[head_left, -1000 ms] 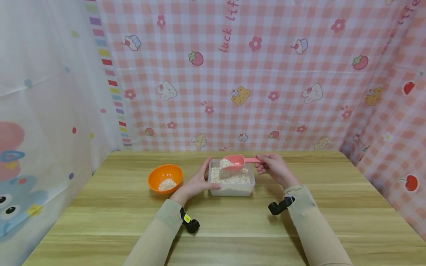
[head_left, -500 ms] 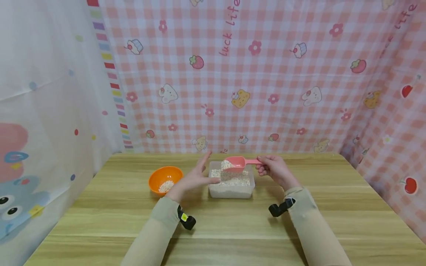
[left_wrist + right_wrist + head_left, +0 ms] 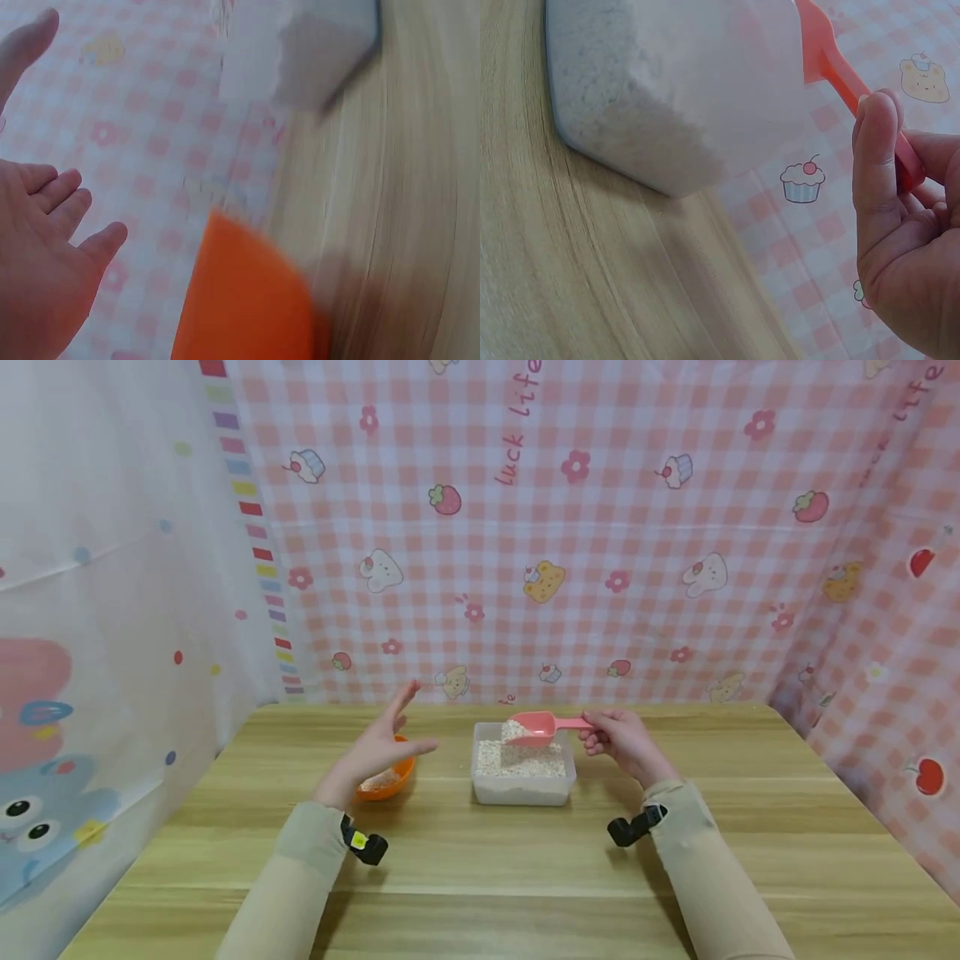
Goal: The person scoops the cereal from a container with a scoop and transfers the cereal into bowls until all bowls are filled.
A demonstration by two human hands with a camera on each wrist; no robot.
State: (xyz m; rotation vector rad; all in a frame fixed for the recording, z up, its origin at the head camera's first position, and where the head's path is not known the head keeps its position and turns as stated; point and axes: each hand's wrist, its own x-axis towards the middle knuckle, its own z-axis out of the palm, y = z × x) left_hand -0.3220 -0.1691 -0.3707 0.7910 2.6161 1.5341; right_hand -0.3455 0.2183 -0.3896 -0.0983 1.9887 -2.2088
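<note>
Scoop (image 3: 542,727) — grains visible from head view only.

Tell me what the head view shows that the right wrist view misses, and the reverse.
Only the head view shows the left hand, open and raised over the orange bowl, which holds some grain. It also shows the pink scoop's heaped bowl above the clear tub and the grain inside it.

Only the right wrist view shows the grip up close: the right hand pinches the scoop handle between thumb and fingers. It also shows the tub's side wall from low down.

Both show the right hand, the scoop handle, the tub and the wooden table.
</note>
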